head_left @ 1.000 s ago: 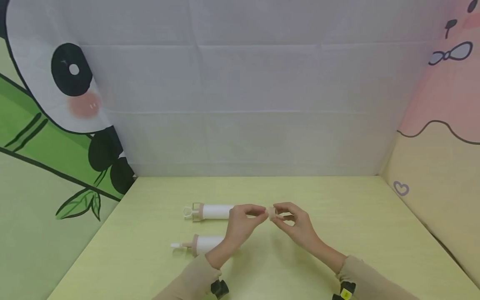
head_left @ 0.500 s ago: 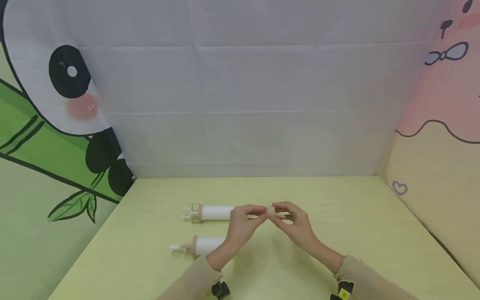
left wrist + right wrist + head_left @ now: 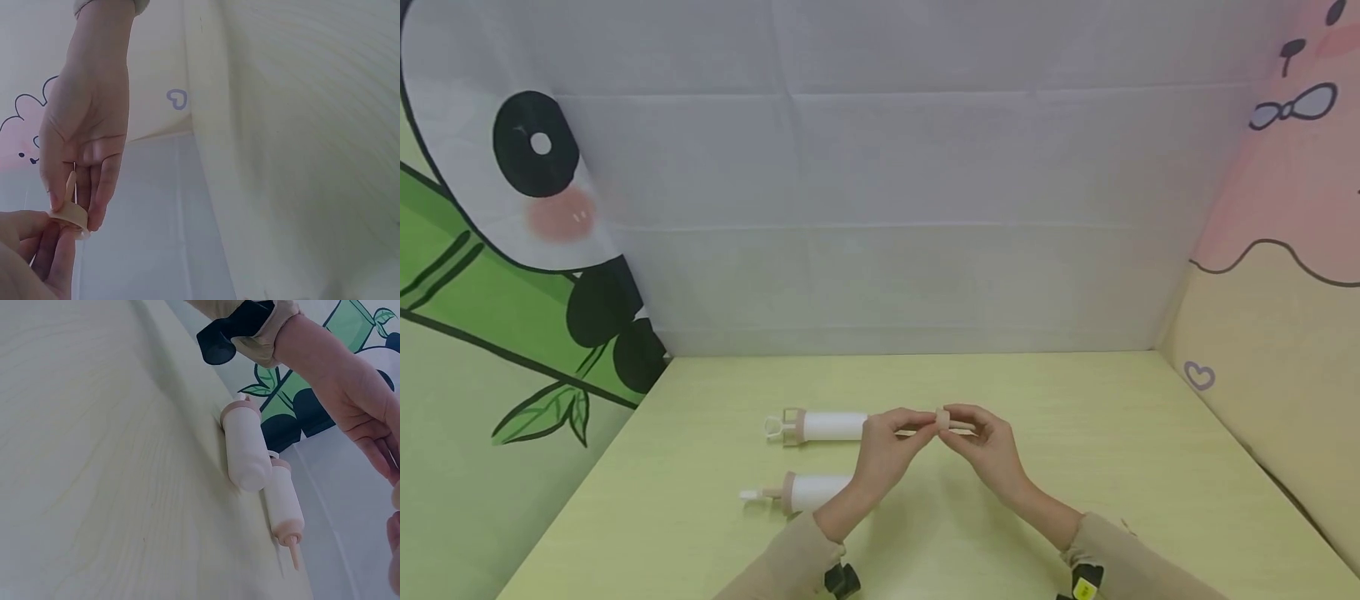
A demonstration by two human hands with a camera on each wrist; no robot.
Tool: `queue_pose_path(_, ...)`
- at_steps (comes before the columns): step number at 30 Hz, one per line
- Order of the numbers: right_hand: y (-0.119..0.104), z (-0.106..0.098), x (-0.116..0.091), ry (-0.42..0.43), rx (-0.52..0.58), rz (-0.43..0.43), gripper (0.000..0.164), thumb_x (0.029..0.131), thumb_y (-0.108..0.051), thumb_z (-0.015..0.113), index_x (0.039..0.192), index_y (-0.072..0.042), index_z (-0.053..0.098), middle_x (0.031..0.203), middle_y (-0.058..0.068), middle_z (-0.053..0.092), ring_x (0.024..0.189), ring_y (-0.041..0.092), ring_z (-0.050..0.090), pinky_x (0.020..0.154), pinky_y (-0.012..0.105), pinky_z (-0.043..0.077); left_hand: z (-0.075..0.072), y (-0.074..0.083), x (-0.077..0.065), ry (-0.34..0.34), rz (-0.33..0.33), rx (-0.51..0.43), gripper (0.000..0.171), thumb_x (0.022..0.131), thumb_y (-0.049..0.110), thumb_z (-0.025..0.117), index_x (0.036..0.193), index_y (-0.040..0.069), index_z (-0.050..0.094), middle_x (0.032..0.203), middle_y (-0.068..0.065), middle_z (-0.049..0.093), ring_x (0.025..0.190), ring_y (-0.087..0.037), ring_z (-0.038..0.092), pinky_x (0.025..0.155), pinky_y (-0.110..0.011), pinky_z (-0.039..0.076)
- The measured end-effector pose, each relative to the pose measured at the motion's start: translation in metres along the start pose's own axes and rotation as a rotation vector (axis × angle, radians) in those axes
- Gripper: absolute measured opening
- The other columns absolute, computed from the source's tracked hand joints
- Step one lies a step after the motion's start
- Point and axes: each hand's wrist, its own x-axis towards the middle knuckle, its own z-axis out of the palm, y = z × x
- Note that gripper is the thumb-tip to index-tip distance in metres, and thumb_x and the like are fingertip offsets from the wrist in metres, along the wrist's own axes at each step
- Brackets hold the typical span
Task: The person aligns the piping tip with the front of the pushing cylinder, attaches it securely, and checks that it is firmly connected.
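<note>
Between my two hands is a small beige screw cap with a pointed nozzle [image 3: 943, 419], raised above the table. My left hand [image 3: 887, 446] pinches its ring end with thumb and fingertips. From the other side my right hand [image 3: 992, 450] pinches the ring, the narrow spout pointing toward its palm. In the left wrist view the cap [image 3: 72, 215] shows its ring and spout; fingers hide part of it. Two white bottles with pinkish collars lie on their sides, the far bottle [image 3: 835, 426] partly behind my left hand, the near bottle [image 3: 820, 492] partly behind my left forearm.
The pale wooden table [image 3: 1075, 400] meets a white back panel [image 3: 910, 283]. Side panels carry painted cartoon figures. In the right wrist view, the farther bottle [image 3: 284, 503] bears a pointed nozzle at one end; the nearer bottle [image 3: 245, 450] has a rounded end.
My right fingers have shifted on the cap, and its spout now shows more plainly, pointing right. My left hand keeps almost the same place. The bottles lie as before.
</note>
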Motion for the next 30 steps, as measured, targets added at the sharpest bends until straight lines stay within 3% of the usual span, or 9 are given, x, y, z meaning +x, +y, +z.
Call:
queue_pose_path(2, 0.001, 0.001, 0.000, 0.006, 0.011, 0.023, 0.029, 0.081, 0.000, 0.065, 0.108, 0.008, 0.058, 0.104, 0.013, 0.062, 0.096, 0.015, 0.059, 0.076, 0.028, 0.053, 0.000, -0.002, 0.000, -0.002, 0.008, -0.005, 0.015, 0.080, 0.004, 0.067, 0.092, -0.004, 0.070, 0.087, -0.015, 0.069, 0.080, -0.025, 0.066, 0.065, -0.018, 0.052)
queue_pose_path(9, -0.002, 0.005, -0.001, 0.044, 0.038, 0.110, 0.031, 0.081, -0.003, 0.065, 0.109, 0.008, 0.058, 0.101, -0.001, 0.063, 0.092, 0.011, 0.060, 0.078, 0.026, 0.052, 0.004, -0.039, 0.006, 0.005, 0.015, -0.028, 0.018, 0.081, 0.019, 0.069, 0.091, 0.005, 0.072, 0.087, -0.007, 0.070, 0.078, -0.019, 0.066, 0.065, -0.020, 0.053)
queue_pose_path(13, -0.001, 0.007, -0.001, 0.061, 0.032, 0.143, 0.031, 0.081, -0.005, 0.066, 0.109, 0.006, 0.059, 0.099, -0.003, 0.064, 0.088, 0.010, 0.061, 0.079, 0.025, 0.051, 0.003, -0.041, 0.007, 0.006, -0.002, 0.004, 0.020, 0.081, 0.024, 0.068, 0.090, 0.007, 0.073, 0.087, -0.006, 0.070, 0.075, -0.014, 0.067, 0.064, -0.020, 0.053)
queue_pose_path(17, 0.002, 0.007, -0.001, 0.069, 0.023, 0.156, 0.031, 0.081, -0.006, 0.067, 0.108, 0.006, 0.059, 0.098, 0.000, 0.065, 0.087, 0.010, 0.061, 0.078, 0.024, 0.051, 0.002, -0.037, 0.006, -0.001, -0.032, 0.029, 0.016, 0.081, 0.018, 0.069, 0.088, 0.004, 0.073, 0.086, -0.007, 0.070, 0.075, -0.016, 0.067, 0.064, -0.021, 0.053)
queue_pose_path(24, 0.004, 0.006, -0.002, 0.059, 0.050, 0.155, 0.031, 0.080, -0.003, 0.067, 0.108, 0.007, 0.058, 0.099, 0.004, 0.064, 0.090, 0.011, 0.061, 0.080, 0.026, 0.051, -0.003, -0.010, 0.001, -0.026, -0.048, 0.031, 0.014, 0.082, 0.008, 0.066, 0.088, -0.004, 0.071, 0.087, -0.014, 0.069, 0.079, -0.024, 0.066, 0.065, -0.020, 0.053)
queue_pose_path(30, 0.004, 0.005, -0.003, 0.047, 0.040, 0.163, 0.032, 0.080, -0.005, 0.067, 0.108, 0.007, 0.058, 0.094, 0.000, 0.063, 0.087, 0.009, 0.061, 0.077, 0.026, 0.052, -0.004, -0.009, -0.001, -0.032, -0.059, 0.021, 0.015, 0.081, 0.008, 0.067, 0.088, -0.004, 0.071, 0.087, -0.013, 0.069, 0.080, -0.022, 0.066, 0.065, -0.020, 0.053)
